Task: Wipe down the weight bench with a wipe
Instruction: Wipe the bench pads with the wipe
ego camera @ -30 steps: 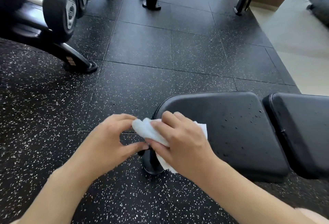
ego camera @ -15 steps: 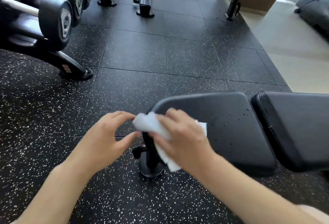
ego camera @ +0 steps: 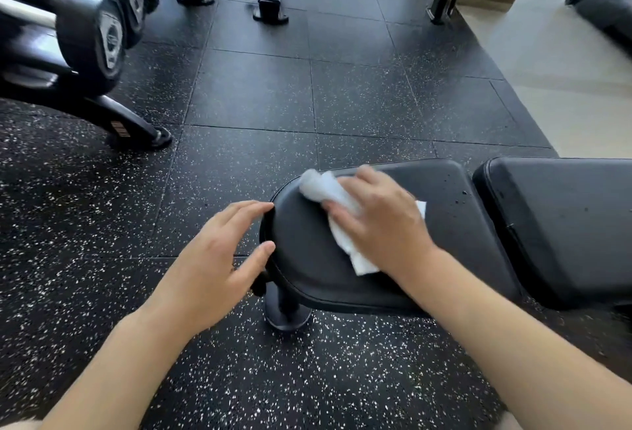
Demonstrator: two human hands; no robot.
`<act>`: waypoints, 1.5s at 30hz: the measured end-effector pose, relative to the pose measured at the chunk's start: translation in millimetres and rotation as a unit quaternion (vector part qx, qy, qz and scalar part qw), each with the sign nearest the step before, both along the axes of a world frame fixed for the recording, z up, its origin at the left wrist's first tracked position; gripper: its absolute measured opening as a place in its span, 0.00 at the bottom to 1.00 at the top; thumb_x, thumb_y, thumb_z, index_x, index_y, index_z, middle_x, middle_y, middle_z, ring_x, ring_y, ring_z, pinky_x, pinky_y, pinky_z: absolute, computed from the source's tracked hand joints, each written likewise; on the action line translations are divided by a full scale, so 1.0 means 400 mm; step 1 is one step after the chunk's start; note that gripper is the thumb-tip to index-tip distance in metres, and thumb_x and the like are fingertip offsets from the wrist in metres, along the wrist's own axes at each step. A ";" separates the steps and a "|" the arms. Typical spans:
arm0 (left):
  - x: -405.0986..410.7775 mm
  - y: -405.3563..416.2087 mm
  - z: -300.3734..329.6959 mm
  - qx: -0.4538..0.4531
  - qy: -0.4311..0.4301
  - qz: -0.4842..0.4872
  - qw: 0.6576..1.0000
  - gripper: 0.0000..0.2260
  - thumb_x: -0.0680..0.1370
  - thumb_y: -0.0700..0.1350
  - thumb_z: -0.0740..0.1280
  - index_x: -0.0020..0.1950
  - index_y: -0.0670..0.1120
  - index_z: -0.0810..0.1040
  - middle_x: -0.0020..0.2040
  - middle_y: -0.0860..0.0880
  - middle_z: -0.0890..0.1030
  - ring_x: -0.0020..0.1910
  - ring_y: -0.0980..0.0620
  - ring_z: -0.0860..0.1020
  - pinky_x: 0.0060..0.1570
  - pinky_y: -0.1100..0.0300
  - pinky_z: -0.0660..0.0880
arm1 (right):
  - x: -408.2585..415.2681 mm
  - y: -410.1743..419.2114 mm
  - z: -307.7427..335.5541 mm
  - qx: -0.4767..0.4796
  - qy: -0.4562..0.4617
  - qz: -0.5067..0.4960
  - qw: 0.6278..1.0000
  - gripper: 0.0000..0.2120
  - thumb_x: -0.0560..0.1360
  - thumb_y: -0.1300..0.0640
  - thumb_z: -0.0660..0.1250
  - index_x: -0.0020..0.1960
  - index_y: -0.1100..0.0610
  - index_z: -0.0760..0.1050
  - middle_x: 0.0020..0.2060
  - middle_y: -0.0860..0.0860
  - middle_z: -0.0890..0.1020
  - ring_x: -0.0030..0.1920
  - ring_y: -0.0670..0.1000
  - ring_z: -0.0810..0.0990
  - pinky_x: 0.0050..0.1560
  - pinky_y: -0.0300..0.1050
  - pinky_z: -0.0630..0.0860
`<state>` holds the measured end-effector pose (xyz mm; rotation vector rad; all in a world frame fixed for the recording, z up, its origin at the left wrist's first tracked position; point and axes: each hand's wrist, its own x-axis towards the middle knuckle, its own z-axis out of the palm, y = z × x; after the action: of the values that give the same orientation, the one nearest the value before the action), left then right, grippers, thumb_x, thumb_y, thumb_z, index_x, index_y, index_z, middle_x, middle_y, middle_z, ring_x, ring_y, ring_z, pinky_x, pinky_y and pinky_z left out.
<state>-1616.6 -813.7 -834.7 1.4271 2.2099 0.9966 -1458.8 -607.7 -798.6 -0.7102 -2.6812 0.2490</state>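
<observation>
The black padded weight bench (ego camera: 455, 224) lies across the right half of the view, its seat pad nearest and a second pad (ego camera: 564, 224) to the right. A crumpled white wipe (ego camera: 328, 197) rests on the seat pad's left end, pressed down under my right hand (ego camera: 379, 221). My left hand (ego camera: 219, 258) has its fingers spread, with fingertips and thumb touching the rounded left edge of the seat. A few droplets dot the seat's right side.
A dumbbell rack (ego camera: 78, 40) with its foot on the floor stands at the upper left. Another bench's frame (ego camera: 270, 2) is at the top centre. Black speckled rubber flooring (ego camera: 256, 105) surrounds the bench; pale tile begins at the right.
My right hand has carried the wipe from off the seat's end onto the pad's top. My left hand let go of the wipe and now rests against the seat's edge.
</observation>
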 end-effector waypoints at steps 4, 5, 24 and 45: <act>-0.039 -0.003 -0.004 -0.013 -0.014 0.007 1.000 0.22 0.82 0.53 0.63 0.76 0.59 0.70 0.71 0.65 0.73 0.74 0.61 0.70 0.75 0.50 0.69 | 0.022 -0.142 -0.012 -0.014 0.000 0.158 0.987 0.18 0.80 0.42 0.64 0.58 0.56 0.81 0.44 0.49 0.76 0.43 0.52 0.74 0.43 0.45 0.70; -0.044 -0.002 -0.005 -0.011 -0.017 0.010 1.000 0.22 0.82 0.52 0.63 0.76 0.58 0.70 0.71 0.64 0.73 0.74 0.60 0.70 0.75 0.50 0.69 | 0.030 -0.151 -0.014 -0.012 -0.001 0.185 0.983 0.18 0.81 0.42 0.64 0.59 0.55 0.81 0.43 0.49 0.75 0.42 0.52 0.72 0.41 0.44 0.69; 0.033 0.107 0.007 0.085 0.047 0.019 0.995 0.16 0.80 0.49 0.65 0.66 0.46 0.78 0.67 0.54 0.76 0.69 0.53 0.74 0.70 0.66 0.66 | -0.046 0.007 0.002 -0.021 0.010 0.047 0.999 0.15 0.77 0.41 0.66 0.51 0.52 0.81 0.41 0.46 0.71 0.45 0.52 0.77 0.43 0.49 0.75; 0.058 0.147 0.001 0.102 0.051 -0.047 0.992 0.18 0.81 0.47 0.61 0.68 0.49 0.81 0.74 0.55 0.75 0.77 0.52 0.67 0.78 0.65 0.58 | 0.051 0.226 0.024 -0.003 -0.001 -0.187 0.982 0.13 0.81 0.42 0.63 0.48 0.51 0.77 0.41 0.49 0.71 0.47 0.59 0.78 0.42 0.48 0.62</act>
<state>-1593.4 -754.7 -834.1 1.6904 2.1380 1.1693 -1438.4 -517.2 -789.0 -1.1938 -2.4850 0.1569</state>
